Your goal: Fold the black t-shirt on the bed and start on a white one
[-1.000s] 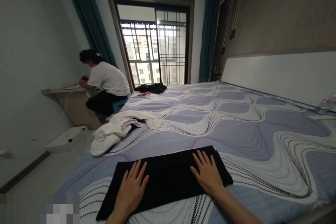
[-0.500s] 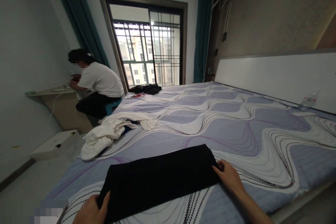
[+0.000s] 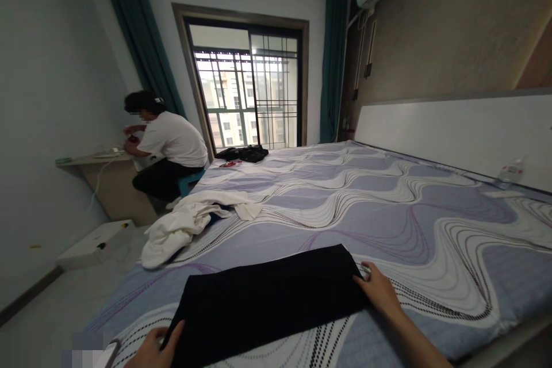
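Note:
A black garment (image 3: 271, 299), folded into a long flat rectangle, lies across the near part of the bed; its kind does not show. At its left end is my left hand (image 3: 157, 348), thumb on top and fingers around the edge, partly cut off by the frame. My right hand (image 3: 379, 290) holds the right end, its thumb on the cloth and its curled fingers at the edge. Beyond the left end lies a rumpled white garment (image 3: 172, 233) with a dark blue part showing.
The patterned bed sheet (image 3: 302, 184) spreads under everything. A black bag-like heap (image 3: 248, 153) lies at the far edge. A clear bottle (image 3: 509, 175) stands by the white headboard (image 3: 452, 132). A person in a white shirt (image 3: 172, 141) sits at a desk (image 3: 116, 184); a white box (image 3: 97, 244) is on the floor.
The view has tilted up slightly and turned a little left, so everything sits lower and farther right. Both hands stay at the ends of the folded black garment, which keeps its shape.

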`<action>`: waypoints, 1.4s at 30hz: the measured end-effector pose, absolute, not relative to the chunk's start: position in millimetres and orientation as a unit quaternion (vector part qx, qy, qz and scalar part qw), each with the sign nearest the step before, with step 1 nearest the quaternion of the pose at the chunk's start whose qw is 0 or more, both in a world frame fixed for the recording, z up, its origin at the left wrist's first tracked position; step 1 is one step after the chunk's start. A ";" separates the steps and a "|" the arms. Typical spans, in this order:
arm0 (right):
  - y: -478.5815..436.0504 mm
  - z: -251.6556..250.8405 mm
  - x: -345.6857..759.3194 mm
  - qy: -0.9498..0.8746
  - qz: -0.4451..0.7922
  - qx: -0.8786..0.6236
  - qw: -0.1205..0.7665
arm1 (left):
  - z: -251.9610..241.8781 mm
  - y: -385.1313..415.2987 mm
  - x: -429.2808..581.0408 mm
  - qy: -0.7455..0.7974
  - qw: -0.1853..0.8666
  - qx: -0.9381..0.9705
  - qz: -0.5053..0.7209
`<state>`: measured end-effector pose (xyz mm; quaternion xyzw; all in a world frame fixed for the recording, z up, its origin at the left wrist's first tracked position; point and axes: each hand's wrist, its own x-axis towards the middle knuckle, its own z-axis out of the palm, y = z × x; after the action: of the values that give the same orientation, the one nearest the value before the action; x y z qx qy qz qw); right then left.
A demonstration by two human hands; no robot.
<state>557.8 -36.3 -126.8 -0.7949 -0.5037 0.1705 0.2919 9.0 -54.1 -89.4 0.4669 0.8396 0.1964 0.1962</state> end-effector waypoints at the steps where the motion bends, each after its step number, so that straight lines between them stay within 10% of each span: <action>1: -33.7 -126.1 555.8 -0.501 0.176 -0.797 0.287 | -85.8 -52.3 10.5 0.835 0.212 0.468 0.197; 12: -36.0 -123.9 547.6 -0.543 0.250 -0.738 0.313 | -89.5 -68.7 19.2 0.761 0.353 0.459 0.293; 18: -47.1 -115.3 546.9 -0.510 0.076 -0.789 0.333 | -67.6 -76.4 27.8 0.821 0.076 0.504 0.257; 30: -7.5 -109.8 529.1 -0.401 0.469 -0.666 0.419 | -70.7 -18.7 57.6 0.755 0.367 0.410 0.357; 42: 7.1 -117.3 523.3 -0.302 0.562 -0.577 0.509 | -78.4 -25.6 58.4 0.548 0.603 0.124 0.566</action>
<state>523.3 7.1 -117.3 -0.5773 -0.3023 0.5620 0.5094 58.4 -25.6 -78.4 0.1244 0.5478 0.5663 0.6032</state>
